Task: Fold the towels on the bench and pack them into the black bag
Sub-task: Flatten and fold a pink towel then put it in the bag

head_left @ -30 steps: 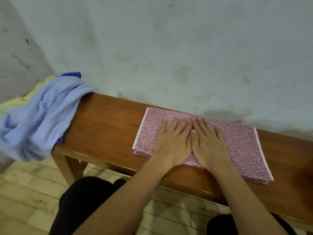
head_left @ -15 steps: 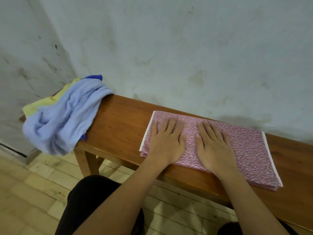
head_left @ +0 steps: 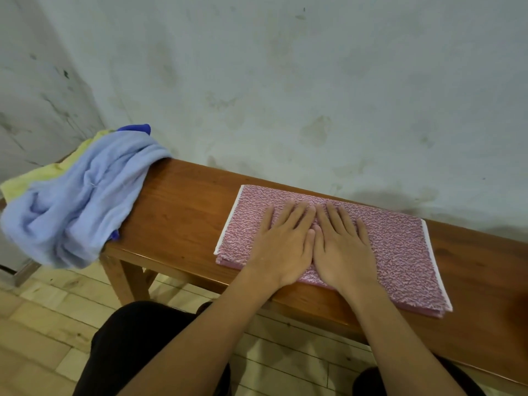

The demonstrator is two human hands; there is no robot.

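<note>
Evidently both sets of fingers are lying straight and flat, left hand (head_left: 281,250) and right hand (head_left: 344,248) side by side, pressing the folded pink towel (head_left: 400,252) onto the wooden bench (head_left: 177,212). It is looking soft, light and limp, so I would be pinching its short white-edged ends to fold again. Rumpled blue towels (head_left: 77,201) are waiting at the bench's left end.

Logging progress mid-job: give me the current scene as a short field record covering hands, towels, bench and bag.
left hand: flat, fingers straight, pressing on the pink towel
right hand: flat beside the left one, thumbs touching, pressing the same towel
pink towel: folded into a rectangle, lying flat on the bench
bench: wooden, against the wall
light blue towel: unfolded, bunched over the bench's left end
yellow towel: under the blue one, partly hidden
dark blue cloth: only an edge shows
black bag: not in view
</note>
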